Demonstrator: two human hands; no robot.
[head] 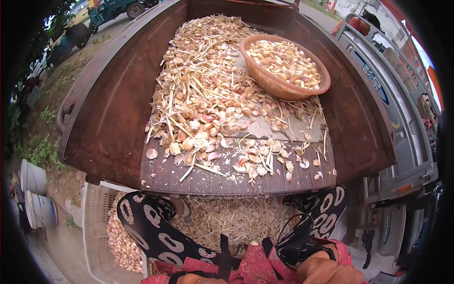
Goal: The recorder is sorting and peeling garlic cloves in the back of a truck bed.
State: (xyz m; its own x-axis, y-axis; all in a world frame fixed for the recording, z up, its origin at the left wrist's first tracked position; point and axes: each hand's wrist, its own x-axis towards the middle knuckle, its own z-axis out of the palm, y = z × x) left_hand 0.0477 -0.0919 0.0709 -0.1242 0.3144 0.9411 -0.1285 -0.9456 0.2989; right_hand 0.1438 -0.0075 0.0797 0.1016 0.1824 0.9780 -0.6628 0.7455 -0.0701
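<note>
Low at the right, in the head view, my right hand (328, 269) shows near my lap, its fingers cut by the picture's lower edge; whether it holds something is hidden. My left wrist (200, 279) just enters at the bottom, and the hand itself is out of view. Before me, loose garlic cloves, dry stalks and skins (198, 103) lie heaped on a rusty metal cart bed (177, 177). A round brown basket (301, 90) full of garlic cloves (283, 64) rests on the bed's right side. Broken root discs and scraps (262, 159) are scattered near the front edge.
Rusty side walls (117, 106) enclose the bed left and right. A white plastic crate (95, 227) of garlic cloves (122, 241) stands beside my left leg. Dry stalks (227, 220) litter the ground between my feet. White buckets (40, 209) stand left; a grey vehicle (400, 117) is at right.
</note>
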